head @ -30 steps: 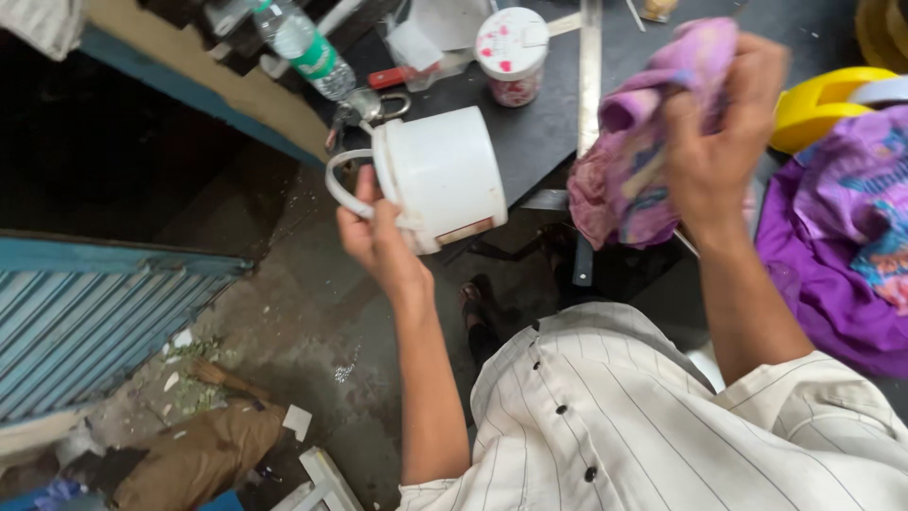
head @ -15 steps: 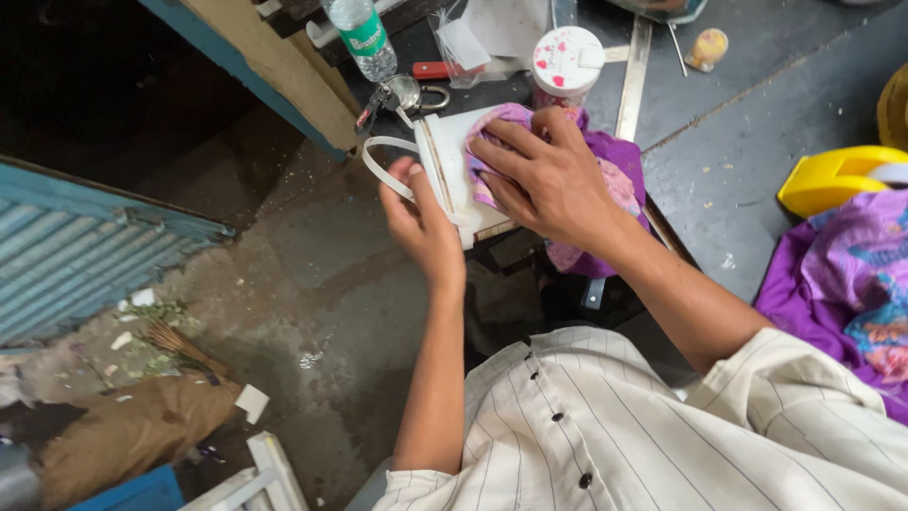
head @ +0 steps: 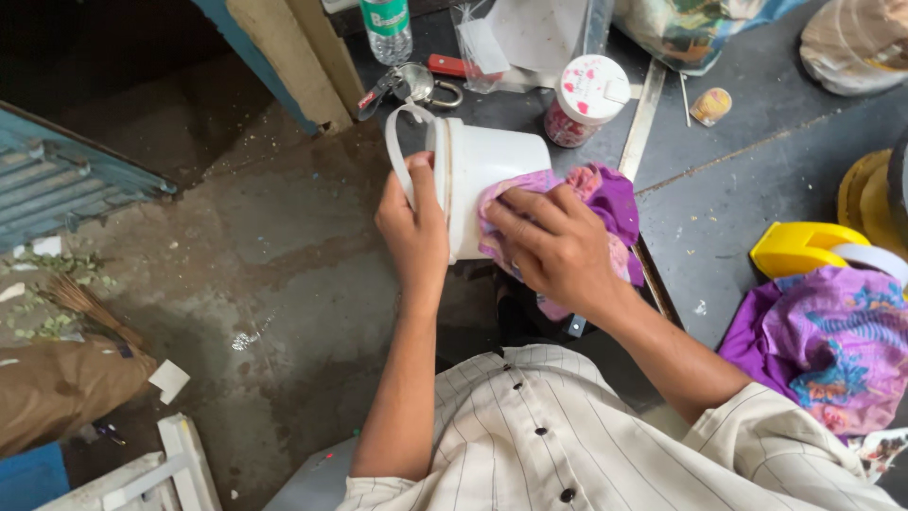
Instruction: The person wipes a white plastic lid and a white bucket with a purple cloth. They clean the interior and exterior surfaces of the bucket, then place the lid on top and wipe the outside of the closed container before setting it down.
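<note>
White bucket point(head: 492, 180), on its side: left hand point(head: 414, 227) grips rim; right hand point(head: 553, 248) presses pink-purple cloth point(head: 605, 194) at 3 o'clock; wiping apparently underway, unfinished.

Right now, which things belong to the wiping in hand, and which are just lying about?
In hand: white bucket, pink-purple cloth, left hand, right hand.

Lying about: padlock, plastic bottle, white-lidded jar, yellow tape dispenser, purple patterned fabric.

White handled bucket point(head: 492, 175) lies sideways under pink-purple cloth point(head: 605, 203).
</note>
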